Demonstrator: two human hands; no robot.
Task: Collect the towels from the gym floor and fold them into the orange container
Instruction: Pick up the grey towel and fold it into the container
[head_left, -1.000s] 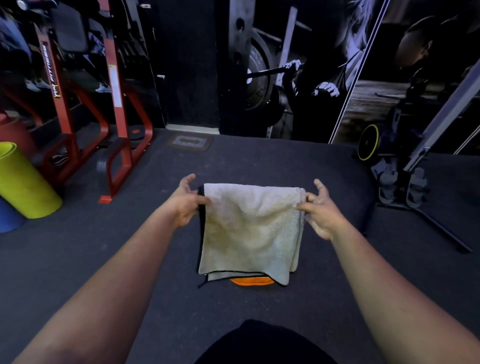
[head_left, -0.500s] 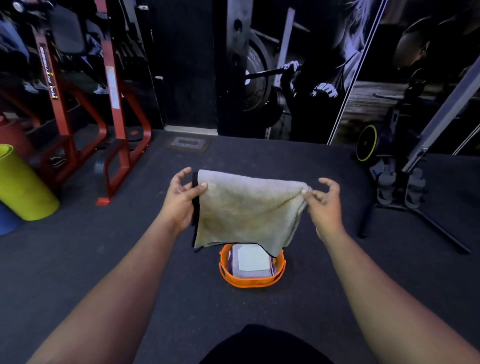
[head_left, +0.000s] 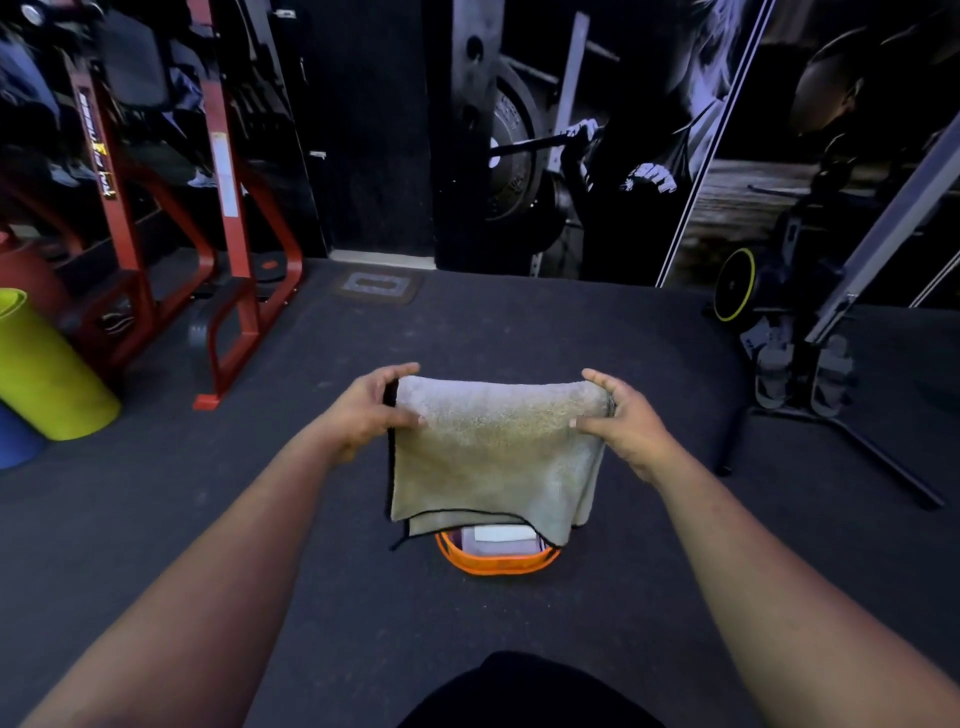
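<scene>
- The grey towel (head_left: 493, 447), folded over with its black-trimmed layers uneven at the bottom, hangs in the air directly above the orange container (head_left: 496, 561), hiding most of its far side.
- The left hand (head_left: 363, 410) pinches the towel's top left corner; the right hand (head_left: 621, 415) pinches the top right, fingers (head_left: 597, 378) curled over the fold, thumbs in front.
- The container, on the gym floor (head_left: 260, 519), already holds pale folded cloth.
- Risk: the towel looks wider than the container, so lowered as it is it would likely drape over the rim.
- Risk: the offset lower layers may slide apart if either pinch loosens, undoing the fold.
</scene>
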